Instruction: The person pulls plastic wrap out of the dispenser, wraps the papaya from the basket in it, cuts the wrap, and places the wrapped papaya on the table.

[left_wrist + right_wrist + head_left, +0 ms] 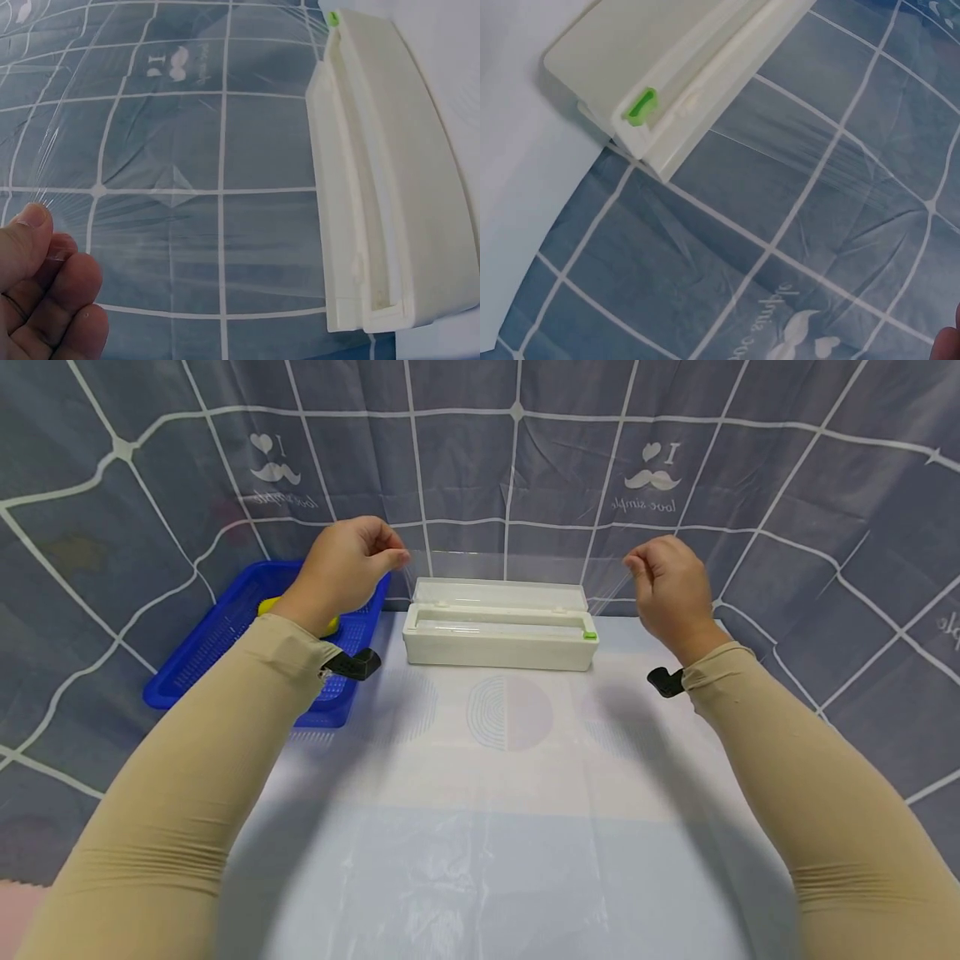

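Note:
A sheet of clear plastic wrap stretches between my two raised hands, behind and above a white wrap dispenser. My left hand pinches one corner of the film between thumb and fingers; creases fan out from that pinch in the left wrist view. At the opposite corner, my right hand pinches the film, and only a bit of its fingertips shows in the right wrist view. The dispenser's lid is tipped back, and a green cutter slider sits at its right end. Whether the film still joins the roll is hard to see.
Left of the dispenser stands a blue plastic basket with a yellow object inside, partly hidden by my left arm. A pale patterned cloth covers the table. Grey checked curtain hangs behind and at both sides.

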Demonstrator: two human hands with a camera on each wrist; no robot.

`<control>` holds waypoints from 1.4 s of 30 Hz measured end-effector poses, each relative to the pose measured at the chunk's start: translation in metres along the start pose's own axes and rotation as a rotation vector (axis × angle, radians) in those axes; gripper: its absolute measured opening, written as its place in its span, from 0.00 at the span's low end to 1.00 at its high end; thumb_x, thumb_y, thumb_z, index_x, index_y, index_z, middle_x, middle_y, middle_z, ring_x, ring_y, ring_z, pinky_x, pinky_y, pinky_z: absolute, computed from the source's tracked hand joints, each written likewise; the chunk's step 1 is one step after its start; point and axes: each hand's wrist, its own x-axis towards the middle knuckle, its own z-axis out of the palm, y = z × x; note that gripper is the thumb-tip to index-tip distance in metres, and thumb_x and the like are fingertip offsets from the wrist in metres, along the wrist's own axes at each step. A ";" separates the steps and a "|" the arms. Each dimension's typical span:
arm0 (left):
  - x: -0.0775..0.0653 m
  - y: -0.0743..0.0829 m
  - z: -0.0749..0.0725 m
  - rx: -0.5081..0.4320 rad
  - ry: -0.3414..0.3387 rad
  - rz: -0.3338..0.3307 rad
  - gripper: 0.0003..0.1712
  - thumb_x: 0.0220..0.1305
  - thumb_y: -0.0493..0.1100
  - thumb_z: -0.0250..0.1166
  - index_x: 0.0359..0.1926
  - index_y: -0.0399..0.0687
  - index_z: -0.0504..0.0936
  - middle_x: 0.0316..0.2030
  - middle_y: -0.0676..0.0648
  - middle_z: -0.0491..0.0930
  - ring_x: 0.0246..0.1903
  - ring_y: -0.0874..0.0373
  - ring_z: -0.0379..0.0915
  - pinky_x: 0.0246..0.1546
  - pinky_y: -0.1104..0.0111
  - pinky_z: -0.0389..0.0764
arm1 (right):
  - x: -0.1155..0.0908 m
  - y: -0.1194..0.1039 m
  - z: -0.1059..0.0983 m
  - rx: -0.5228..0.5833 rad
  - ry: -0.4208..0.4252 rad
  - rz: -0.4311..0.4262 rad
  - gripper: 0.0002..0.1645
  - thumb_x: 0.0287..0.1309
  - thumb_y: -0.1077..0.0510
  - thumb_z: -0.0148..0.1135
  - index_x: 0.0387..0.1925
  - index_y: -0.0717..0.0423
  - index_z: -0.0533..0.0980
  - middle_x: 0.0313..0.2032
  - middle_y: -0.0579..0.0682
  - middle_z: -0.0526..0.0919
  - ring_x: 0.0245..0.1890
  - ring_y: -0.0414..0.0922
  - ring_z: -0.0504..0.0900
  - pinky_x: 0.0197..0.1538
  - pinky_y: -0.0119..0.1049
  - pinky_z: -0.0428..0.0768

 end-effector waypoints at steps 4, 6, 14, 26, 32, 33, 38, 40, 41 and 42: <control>-0.002 0.003 -0.002 0.007 0.025 -0.003 0.15 0.79 0.53 0.60 0.50 0.46 0.83 0.47 0.46 0.86 0.45 0.53 0.78 0.43 0.67 0.77 | 0.001 -0.002 -0.003 0.007 0.017 -0.015 0.14 0.75 0.62 0.59 0.40 0.73 0.79 0.40 0.68 0.81 0.42 0.62 0.77 0.45 0.52 0.71; -0.003 0.004 -0.003 -0.001 0.045 0.007 0.16 0.79 0.53 0.61 0.50 0.45 0.83 0.47 0.45 0.86 0.44 0.54 0.78 0.42 0.67 0.77 | 0.001 -0.003 -0.004 0.010 0.026 -0.024 0.14 0.75 0.62 0.59 0.40 0.73 0.79 0.39 0.68 0.81 0.41 0.62 0.76 0.44 0.51 0.70; -0.010 0.010 -0.005 -0.018 0.101 0.047 0.16 0.78 0.53 0.62 0.47 0.44 0.83 0.45 0.44 0.87 0.41 0.59 0.78 0.39 0.69 0.74 | 0.001 -0.006 -0.011 0.040 0.078 -0.048 0.18 0.75 0.58 0.60 0.38 0.73 0.79 0.37 0.68 0.81 0.41 0.62 0.77 0.43 0.50 0.69; -0.022 0.019 -0.010 -0.051 0.159 0.108 0.15 0.77 0.52 0.63 0.46 0.44 0.83 0.42 0.44 0.86 0.36 0.61 0.77 0.33 0.71 0.72 | -0.002 -0.014 -0.021 0.082 0.149 -0.044 0.17 0.74 0.60 0.61 0.35 0.74 0.79 0.34 0.69 0.81 0.41 0.62 0.77 0.44 0.46 0.68; -0.026 0.019 -0.012 -0.060 0.187 0.121 0.15 0.77 0.51 0.64 0.46 0.44 0.83 0.37 0.46 0.83 0.31 0.61 0.73 0.29 0.73 0.70 | -0.004 -0.018 -0.027 0.104 0.145 -0.056 0.17 0.75 0.60 0.60 0.35 0.74 0.79 0.34 0.69 0.80 0.38 0.57 0.75 0.43 0.36 0.66; -0.027 0.020 -0.013 -0.062 0.190 0.124 0.14 0.77 0.51 0.64 0.46 0.44 0.83 0.36 0.47 0.82 0.30 0.60 0.72 0.28 0.73 0.69 | -0.005 -0.019 -0.029 0.104 0.142 -0.061 0.18 0.75 0.60 0.60 0.35 0.74 0.79 0.35 0.69 0.81 0.38 0.54 0.75 0.43 0.34 0.66; -0.033 0.021 -0.016 -0.072 0.219 0.140 0.13 0.76 0.50 0.65 0.44 0.45 0.83 0.33 0.52 0.81 0.30 0.59 0.72 0.30 0.72 0.69 | -0.008 -0.024 -0.035 0.136 0.148 -0.071 0.19 0.75 0.58 0.60 0.35 0.74 0.79 0.35 0.69 0.81 0.39 0.31 0.70 0.44 0.26 0.64; -0.034 0.021 -0.017 -0.086 0.232 0.147 0.12 0.76 0.50 0.66 0.43 0.45 0.83 0.34 0.53 0.81 0.31 0.60 0.72 0.31 0.73 0.70 | -0.008 -0.026 -0.036 0.150 0.159 -0.072 0.18 0.75 0.59 0.61 0.35 0.74 0.79 0.35 0.69 0.82 0.39 0.25 0.67 0.43 0.25 0.63; -0.035 0.021 -0.017 -0.095 0.240 0.152 0.12 0.76 0.49 0.66 0.43 0.44 0.83 0.33 0.54 0.80 0.31 0.60 0.73 0.32 0.73 0.70 | -0.008 -0.027 -0.037 0.157 0.165 -0.073 0.18 0.74 0.59 0.61 0.34 0.74 0.79 0.34 0.68 0.81 0.38 0.24 0.66 0.42 0.24 0.62; -0.035 0.021 -0.017 -0.103 0.248 0.156 0.12 0.75 0.49 0.66 0.43 0.44 0.83 0.33 0.55 0.80 0.31 0.60 0.72 0.32 0.73 0.71 | -0.008 -0.028 -0.037 0.160 0.169 -0.076 0.17 0.74 0.59 0.61 0.34 0.74 0.79 0.34 0.68 0.81 0.38 0.23 0.66 0.42 0.24 0.62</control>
